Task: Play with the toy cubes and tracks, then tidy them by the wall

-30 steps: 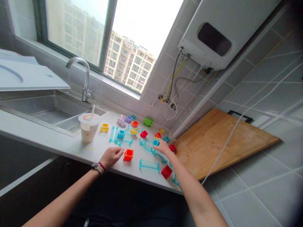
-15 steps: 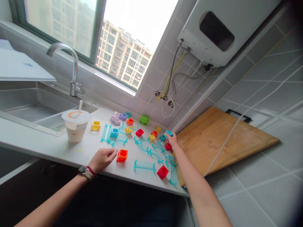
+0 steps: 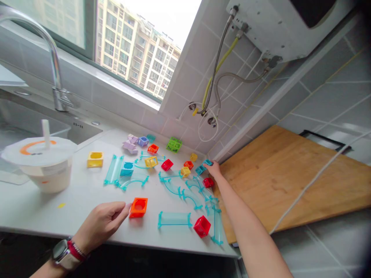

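My left hand rests on the white counter, fingers loosely curled, fingertips touching an orange cube block; it holds nothing. My right hand reaches to the counter's far right, its fingers on a teal block, beside another teal block and a red cube. Clear teal track pieces lie between the hands. A red cube sits near the front edge beside a straight track piece.
Several coloured blocks are scattered at the back: green, yellow, purple. A lidded cup with a straw stands left, by the sink and tap. A wooden board lies right under a white cable.
My right hand moved from a blue block mid-counter to the teal blocks by the wooden board. The camera moved closer and lower. My left hand stayed by the orange cube.
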